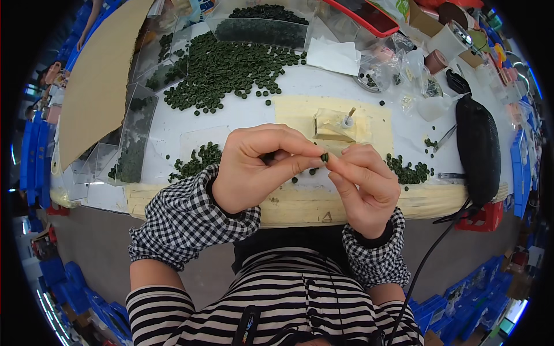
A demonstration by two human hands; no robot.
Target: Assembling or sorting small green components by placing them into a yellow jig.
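Observation:
A small dark green ring [325,157] is pinched between the fingertips of both hands, just above the table's front edge. My left hand [258,167] curls around from the left, thumb and forefinger on the ring. My right hand [363,184] meets it from the right, also gripping the ring. Behind the hands a small pale block with an upright pin [337,124] stands on a yellowish pad [369,115]. Small heaps of the same green rings lie at the left [193,161] and at the right [410,170] of the hands.
A large spread of green rings [225,69] covers the far table, with clear plastic boxes [262,26] and trays [135,141] holding more. A black pouch [478,150], tweezers [443,138], plastic bags [375,72] and a cardboard sheet [98,75] lie about. A black cable [427,259] hangs at the right.

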